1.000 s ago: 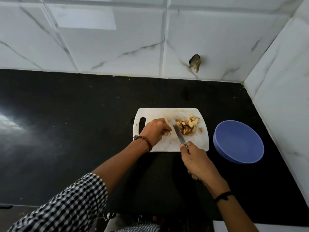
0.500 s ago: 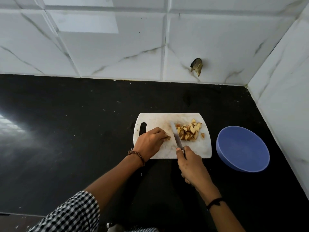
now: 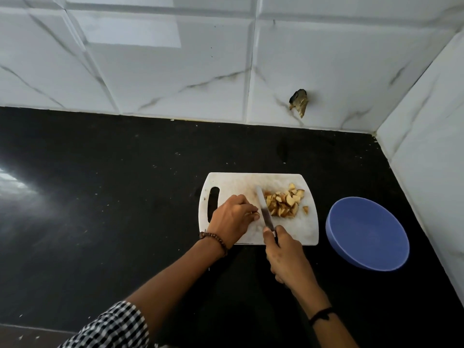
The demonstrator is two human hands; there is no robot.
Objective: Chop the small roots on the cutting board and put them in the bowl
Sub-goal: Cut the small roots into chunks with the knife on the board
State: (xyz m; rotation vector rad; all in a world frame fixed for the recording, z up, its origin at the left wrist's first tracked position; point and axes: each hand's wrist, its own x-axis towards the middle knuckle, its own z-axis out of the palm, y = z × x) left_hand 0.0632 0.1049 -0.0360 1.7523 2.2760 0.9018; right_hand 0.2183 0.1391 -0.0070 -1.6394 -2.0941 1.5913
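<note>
Head view: the white cutting board (image 3: 238, 182) lay on the black tabletop (image 3: 100, 197), its handle slot to the left, in front of a wall of white marbled tiles (image 3: 175, 71). A heap of chopped root pieces (image 3: 283, 203), pale with brown skin, sat on the right half of the board, with one stray piece just to the right of the heap. The blue bowl (image 3: 366, 234) stood on the tabletop just beside the board's right edge, with nothing visible in it.

The left hand (image 3: 232, 218) rested on the middle of the board, knuckles up and fingers curled down, the fingertips (image 3: 254, 215) touching the board right beside the blade. Whether they pinned a root under them could not be made out. A brown bead bracelet (image 3: 216, 238) circled that wrist, and a black-and-white checked sleeve (image 3: 113, 327) covered the upper forearm.

The right hand (image 3: 286, 254) was wrapped tight round the handle of the knife (image 3: 263, 209) at the board's near edge, thumb along the left side of the handle. The blade pointed away from the person, lying between the left fingertips and the heap, touching the heap's left edge. A thin black band (image 3: 321, 315) sat on the right wrist.

A dark, ragged hole (image 3: 298, 101) showed in the tiles above the board.
</note>
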